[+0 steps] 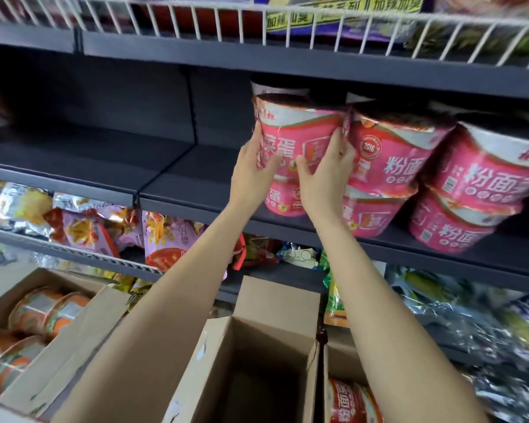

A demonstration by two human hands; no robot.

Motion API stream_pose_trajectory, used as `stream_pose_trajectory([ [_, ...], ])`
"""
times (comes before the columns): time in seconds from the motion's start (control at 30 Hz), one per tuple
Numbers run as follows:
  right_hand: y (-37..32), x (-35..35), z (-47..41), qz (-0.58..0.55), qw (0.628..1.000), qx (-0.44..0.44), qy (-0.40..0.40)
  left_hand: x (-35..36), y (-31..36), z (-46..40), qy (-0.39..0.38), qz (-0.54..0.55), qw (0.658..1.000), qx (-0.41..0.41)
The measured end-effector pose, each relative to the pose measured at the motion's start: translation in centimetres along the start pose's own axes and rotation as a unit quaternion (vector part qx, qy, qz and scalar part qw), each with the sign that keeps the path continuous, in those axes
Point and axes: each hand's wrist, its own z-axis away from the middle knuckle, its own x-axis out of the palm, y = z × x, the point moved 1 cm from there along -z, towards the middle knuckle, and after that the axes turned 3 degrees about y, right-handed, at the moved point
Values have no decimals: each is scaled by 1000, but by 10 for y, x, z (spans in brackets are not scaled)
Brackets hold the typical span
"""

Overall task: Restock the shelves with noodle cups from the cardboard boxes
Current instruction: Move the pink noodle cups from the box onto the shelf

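Pink noodle cups stand two high on the dark shelf [196, 184]. Both my hands hold the upper pink cup [300, 132] of the leftmost stack, which sits on a lower pink cup [283, 203]. My left hand [252, 169] grips its left side and my right hand [324, 175] grips its right side. Two more stacks of pink cups [391, 154] [486, 172] stand to the right. Below, an open cardboard box [257, 346] shows a dark, bare inside. A box at the lower right holds a red noodle cup [348, 401].
An open box with orange-lidded cups [37, 315] stands at the lower left. Snack bags [104, 227] fill the wire-fronted shelf below. A white wire rail [257, 22] edges the shelf above. The left half of the dark shelf holds nothing.
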Motion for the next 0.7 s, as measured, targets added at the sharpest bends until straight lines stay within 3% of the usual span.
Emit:
stream_pose_trajectory([
  [0.1,11,7,3,-15,997,-69,23,11,-12,-19,-5,-69,997,-22],
  [0.27,25,8,1,22,992,-60,-112,18,-26,-29,-25,-171,985,-23],
  [0.37,26,-9,8,-13,984,-36,-176,15,-20,-10,-35,-140,989,-23],
  [0.57,63,-68,87,-73,981,-25,-180,5,-10,108,41,-50,996,54],
  [0.63,94,-90,124,-57,976,9,-211,13,-22,151,-23,-33,998,45],
  [0.7,130,-112,162,-28,963,67,-260,23,-35,194,-141,-32,989,15],
])
